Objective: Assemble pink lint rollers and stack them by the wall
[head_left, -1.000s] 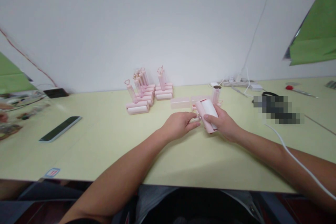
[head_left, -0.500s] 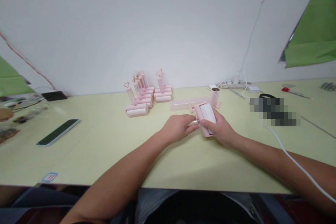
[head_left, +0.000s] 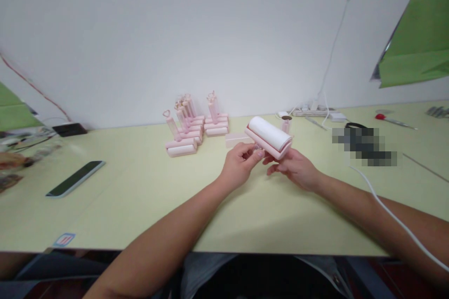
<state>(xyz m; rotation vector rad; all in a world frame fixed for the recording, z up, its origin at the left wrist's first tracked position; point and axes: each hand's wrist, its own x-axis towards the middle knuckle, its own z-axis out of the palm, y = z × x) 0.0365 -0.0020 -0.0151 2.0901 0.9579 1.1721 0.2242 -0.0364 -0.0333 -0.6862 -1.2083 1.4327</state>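
My left hand (head_left: 237,164) pinches the short stem under the head of a pink lint roller (head_left: 269,133). The roller's white paper roll faces up, and its head is held tilted above the table. Against the underside and right end of the head is my right hand (head_left: 298,168), its fingers curled and slightly apart, partly hidden by the roller. Behind the hands lies a pale pink rectangular cover (head_left: 238,139). A translucent pink handle (head_left: 286,125) with a dark round top stands beyond the roller.
Several finished-looking pink lint rollers (head_left: 181,147) with heart-topped handles stand in rows at the back. A phone (head_left: 75,179) lies at left. At right are a power strip (head_left: 314,111), a red-ended tool (head_left: 394,120), a blurred dark object (head_left: 365,147) and a white cable (head_left: 386,208).
The lint roller head has been raised and turned so its white roll faces up. My left hand has closed on its stem, while my right hand's grip has shifted underneath.
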